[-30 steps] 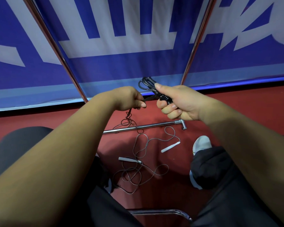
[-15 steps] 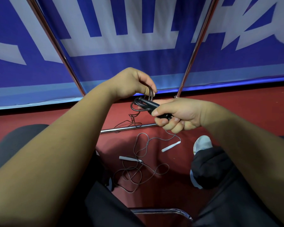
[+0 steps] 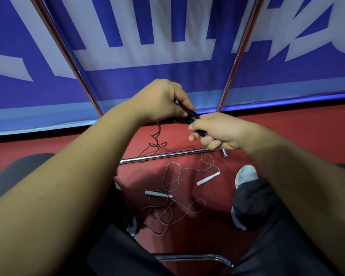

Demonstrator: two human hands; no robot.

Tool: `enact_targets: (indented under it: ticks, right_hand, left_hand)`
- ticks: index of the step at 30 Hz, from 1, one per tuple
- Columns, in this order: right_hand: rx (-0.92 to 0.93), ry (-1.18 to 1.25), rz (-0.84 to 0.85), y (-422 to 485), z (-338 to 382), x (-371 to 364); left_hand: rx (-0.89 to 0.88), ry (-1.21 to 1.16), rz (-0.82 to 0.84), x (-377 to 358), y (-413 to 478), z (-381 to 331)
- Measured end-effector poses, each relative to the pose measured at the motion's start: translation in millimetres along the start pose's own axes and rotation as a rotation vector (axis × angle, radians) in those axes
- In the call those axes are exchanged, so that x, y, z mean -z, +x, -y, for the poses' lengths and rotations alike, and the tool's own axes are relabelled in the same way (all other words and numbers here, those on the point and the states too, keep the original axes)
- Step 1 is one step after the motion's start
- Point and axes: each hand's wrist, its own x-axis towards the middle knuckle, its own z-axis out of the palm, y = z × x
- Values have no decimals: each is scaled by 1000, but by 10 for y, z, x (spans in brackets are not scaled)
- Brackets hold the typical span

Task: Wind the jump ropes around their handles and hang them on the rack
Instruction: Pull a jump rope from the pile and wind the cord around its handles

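Note:
My right hand (image 3: 217, 132) grips the black handles of a jump rope (image 3: 193, 118), with cord wound round them. My left hand (image 3: 163, 100) pinches the black cord just left of the handles, touching the bundle. The loose tail of that black cord (image 3: 155, 142) hangs down from my left hand and trails over a chrome bar. A second jump rope (image 3: 173, 198) with two white handles lies in loose tangled loops on the red floor between my legs. Two slanted chrome rack poles (image 3: 237, 56) rise in front of the blue banner.
A chrome rack base bar (image 3: 167, 156) lies across the red floor under my hands. My knees in dark trousers frame the floor, with a white shoe (image 3: 245, 174) at right. A chrome chair edge (image 3: 197, 257) curves at the bottom. A blue and white banner (image 3: 167, 80) closes off the back.
My left hand went up over the handles with the cord, then came down onto the bundle, laying another turn. My right hand dropped a little and stayed on the handles.

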Motion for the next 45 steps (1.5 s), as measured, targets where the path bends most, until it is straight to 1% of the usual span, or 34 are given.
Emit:
enact_targets:
  ticks: [3, 6, 10, 13, 15, 18, 20, 23, 25, 27, 32, 34, 40, 42, 45]
  right_hand:
    - [42, 94, -100, 63, -3, 37]
    - [114, 160, -144, 93, -7, 39]
    - [180, 174, -92, 55, 23, -18]
    - [178, 205, -58, 2, 65, -59]
    - [153, 265, -77, 1, 81, -56]
    - [153, 330, -156, 43, 96, -2]
    - [163, 368, -187, 44, 130, 32]
    - [200, 381, -202, -10, 238, 87]
    - [232, 375, -208, -64, 336, 123]
    - [267, 379, -210, -135, 451, 140]
    - [364, 414, -208, -425, 786, 120]
    - [401, 421, -213, -559, 927, 118]
    - [504, 440, -249, -1009, 1413, 143]
    - [529, 454, -250, -1146, 1516, 138]
    - [545, 443, -235, -1315, 1557, 117]
  left_hand:
    - [80, 34, 106, 14, -46, 40]
    - [197, -76, 116, -14, -51, 64]
    - [351, 104, 109, -143, 2, 59]
    - [403, 31, 197, -251, 19, 17]
    - [413, -50, 210, -290, 26, -6]
    - [386, -235, 91, -286, 40, 24]
    - [329, -358, 64, -224, 30, 51]
    - [198, -278, 83, -57, 40, 84]
    - [153, -311, 89, 56, 46, 67]
    - [139, -367, 42, 157, 51, 8]
    - [105, -457, -141, 440, 52, -302]
    - [69, -443, -215, 616, 43, -465]
    - [-6, -286, -386, 1243, -15, -1037]
    - [-12, -224, -404, 1355, -61, -1173]
    - [-3, -178, -383, 1396, -175, -1254]
